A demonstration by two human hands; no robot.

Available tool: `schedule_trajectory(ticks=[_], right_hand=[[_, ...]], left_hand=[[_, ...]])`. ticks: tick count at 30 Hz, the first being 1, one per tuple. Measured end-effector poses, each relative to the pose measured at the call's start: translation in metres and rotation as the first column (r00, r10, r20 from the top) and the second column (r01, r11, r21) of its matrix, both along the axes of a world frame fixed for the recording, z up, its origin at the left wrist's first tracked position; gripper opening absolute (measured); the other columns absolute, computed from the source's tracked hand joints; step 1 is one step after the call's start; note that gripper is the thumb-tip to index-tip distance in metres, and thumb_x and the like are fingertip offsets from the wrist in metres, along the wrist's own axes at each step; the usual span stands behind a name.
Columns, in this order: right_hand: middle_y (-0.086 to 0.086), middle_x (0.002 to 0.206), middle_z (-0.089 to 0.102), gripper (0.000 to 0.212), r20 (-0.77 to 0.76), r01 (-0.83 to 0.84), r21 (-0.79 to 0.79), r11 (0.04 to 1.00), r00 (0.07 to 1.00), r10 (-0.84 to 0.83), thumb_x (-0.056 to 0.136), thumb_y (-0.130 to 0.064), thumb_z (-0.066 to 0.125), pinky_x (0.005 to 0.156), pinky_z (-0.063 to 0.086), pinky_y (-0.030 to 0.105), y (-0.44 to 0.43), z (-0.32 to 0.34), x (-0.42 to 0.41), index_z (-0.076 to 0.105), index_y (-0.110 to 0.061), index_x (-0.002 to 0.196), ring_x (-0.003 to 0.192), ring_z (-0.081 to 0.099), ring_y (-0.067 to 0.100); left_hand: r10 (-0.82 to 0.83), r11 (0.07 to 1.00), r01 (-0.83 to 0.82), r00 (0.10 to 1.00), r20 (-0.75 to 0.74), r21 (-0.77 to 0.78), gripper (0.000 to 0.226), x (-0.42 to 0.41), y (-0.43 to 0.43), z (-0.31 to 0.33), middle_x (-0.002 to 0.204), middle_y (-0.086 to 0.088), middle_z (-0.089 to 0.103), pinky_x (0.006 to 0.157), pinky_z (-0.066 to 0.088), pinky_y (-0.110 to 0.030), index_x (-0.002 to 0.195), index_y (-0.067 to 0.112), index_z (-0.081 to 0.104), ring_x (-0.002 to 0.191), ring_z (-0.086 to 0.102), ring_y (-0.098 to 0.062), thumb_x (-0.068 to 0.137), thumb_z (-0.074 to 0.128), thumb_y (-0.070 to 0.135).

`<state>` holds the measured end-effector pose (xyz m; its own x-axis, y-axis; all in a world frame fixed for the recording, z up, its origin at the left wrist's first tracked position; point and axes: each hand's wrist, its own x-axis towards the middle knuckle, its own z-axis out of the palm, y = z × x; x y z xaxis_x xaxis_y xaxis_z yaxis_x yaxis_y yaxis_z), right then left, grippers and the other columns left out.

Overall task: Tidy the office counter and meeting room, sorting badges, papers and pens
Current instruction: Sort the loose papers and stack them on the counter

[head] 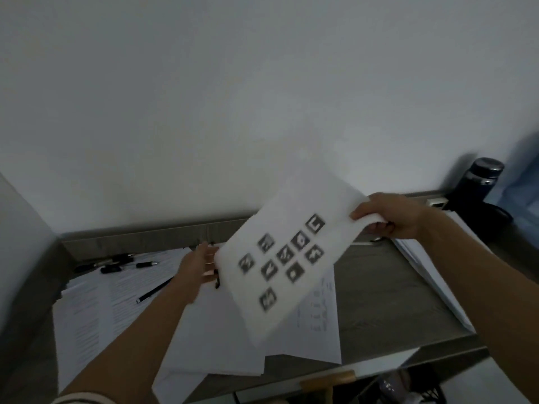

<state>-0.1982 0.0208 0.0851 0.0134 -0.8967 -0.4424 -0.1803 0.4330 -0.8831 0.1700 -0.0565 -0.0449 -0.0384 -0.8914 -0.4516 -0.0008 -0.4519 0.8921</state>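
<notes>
A white sheet printed with several dark square icons [288, 258] is lifted off the grey wooden counter [376, 301] and tilted. My right hand [392, 215] pinches its upper right corner. My left hand [201, 265] holds its left edge, fingers partly behind the paper. Under it lie more loose white papers [221, 339]. A spread of printed text pages [96, 304] covers the left of the counter. A black pen [154, 290] rests on those pages, and several more pens [116, 265] lie near the back left corner.
A dark water bottle [478, 182] stands at the back right by the wall. Another paper stack [431, 275] lies along the right side. A blue blurred shape [522, 176] fills the far right edge. Below the front edge are a tan object [329, 380] and dark items.
</notes>
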Motion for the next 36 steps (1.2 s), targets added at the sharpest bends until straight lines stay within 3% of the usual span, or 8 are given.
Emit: schedule_trajectory(ticks=[3, 8, 10, 13, 17, 23, 30, 36], right_hand=[[0.009, 0.051, 0.046, 0.017, 0.034, -0.232, 0.119, 0.965, 0.973, 0.23, 0.072, -0.011, 0.071, 0.037, 0.018, 0.017, -0.001, -0.033, 0.027, 0.057, -0.002, 0.069, 0.033, 0.033, 0.01], [0.007, 0.054, 0.051, 0.006, 0.14, -0.246, 0.234, 0.941, 0.966, 0.217, 0.09, -0.008, 0.059, 0.036, 0.025, 0.016, -0.013, -0.08, 0.09, 0.057, -0.003, 0.088, 0.037, 0.04, 0.008], [0.008, 0.064, 0.062, 0.019, 0.071, -0.12, 0.241, 0.963, 0.992, 0.105, 0.093, -0.024, 0.06, 0.044, 0.038, 0.02, -0.021, -0.097, 0.109, 0.061, -0.005, 0.095, 0.049, 0.051, 0.012], [0.015, 0.096, 0.07, 0.041, -0.027, 0.104, 0.242, 0.965, 0.995, -0.1, 0.093, -0.04, 0.06, 0.067, 0.055, 0.032, -0.028, -0.121, 0.121, 0.059, -0.005, 0.113, 0.083, 0.067, 0.026], [0.02, 0.123, 0.052, 0.047, 0.134, 0.188, 0.368, 0.911, 0.958, -0.252, 0.088, -0.029, 0.069, 0.066, 0.057, 0.045, -0.025, -0.142, 0.148, 0.048, -0.008, 0.124, 0.102, 0.059, 0.039], [0.018, 0.084, 0.061, 0.017, 0.216, 0.215, 0.356, 0.91, 0.928, -0.304, 0.09, -0.012, 0.065, 0.05, 0.048, 0.028, -0.021, -0.154, 0.19, 0.056, -0.001, 0.099, 0.064, 0.058, 0.025], [0.011, 0.07, 0.056, 0.016, -0.171, 0.093, 0.086, 0.992, 0.982, -0.078, 0.09, -0.008, 0.063, 0.045, 0.036, 0.021, -0.026, -0.136, 0.197, 0.056, -0.003, 0.076, 0.054, 0.051, 0.017], [0.013, 0.063, 0.051, 0.014, -0.153, 0.126, -0.063, 0.99, 0.979, -0.134, 0.083, -0.004, 0.065, 0.05, 0.033, 0.024, -0.04, -0.049, 0.142, 0.057, -0.001, 0.073, 0.05, 0.047, 0.017]], left_hand=[[-0.227, 0.951, 0.272, 0.935, -0.271, 0.145, 0.065, 0.026, 0.0, 0.016, 0.099, -0.019, 0.069, 0.078, 0.047, -0.037, 0.101, 0.001, 0.071, 0.084, 0.064, -0.031, 0.094, 0.039, 0.057], [-0.594, 0.786, 0.587, 0.804, -0.025, 0.197, 0.064, 0.039, 0.029, 0.005, 0.118, -0.02, 0.066, 0.087, 0.054, -0.049, 0.124, 0.003, 0.059, 0.105, 0.065, -0.037, 0.072, 0.081, 0.034], [-0.551, 0.822, 0.516, 0.828, 0.104, 0.242, 0.078, 0.045, 0.038, -0.015, 0.115, -0.018, 0.067, 0.087, 0.054, -0.051, 0.126, 0.005, 0.056, 0.102, 0.066, -0.035, 0.06, 0.089, 0.029], [-0.365, 0.921, 0.325, 0.912, 0.188, 0.215, 0.066, 0.058, 0.05, -0.035, 0.114, -0.014, 0.067, 0.089, 0.054, -0.046, 0.126, 0.003, 0.056, 0.101, 0.065, -0.031, 0.069, 0.084, 0.023], [-0.066, 0.982, 0.03, 0.98, 0.19, 0.187, 0.054, 0.077, 0.064, -0.052, 0.119, -0.021, 0.062, 0.092, 0.051, -0.047, 0.129, -0.004, 0.051, 0.102, 0.062, -0.034, 0.082, 0.073, 0.011], [0.111, 0.976, -0.14, 0.979, 0.168, 0.167, 0.052, 0.077, 0.079, -0.06, 0.12, -0.023, 0.062, 0.087, 0.052, -0.044, 0.13, -0.005, 0.05, 0.097, 0.062, -0.033, 0.085, 0.07, 0.009], [0.095, 0.975, -0.124, 0.983, 0.159, 0.183, 0.051, 0.085, 0.076, -0.056, 0.118, -0.024, 0.063, 0.089, 0.052, -0.047, 0.129, -0.006, 0.052, 0.1, 0.063, -0.036, 0.084, 0.07, 0.008], [0.074, 0.985, -0.108, 0.969, 0.236, 0.136, 0.048, 0.086, 0.064, -0.044, 0.124, -0.024, 0.058, 0.088, 0.047, -0.038, 0.13, -0.008, 0.048, 0.101, 0.057, -0.032, 0.087, 0.065, 0.003]])
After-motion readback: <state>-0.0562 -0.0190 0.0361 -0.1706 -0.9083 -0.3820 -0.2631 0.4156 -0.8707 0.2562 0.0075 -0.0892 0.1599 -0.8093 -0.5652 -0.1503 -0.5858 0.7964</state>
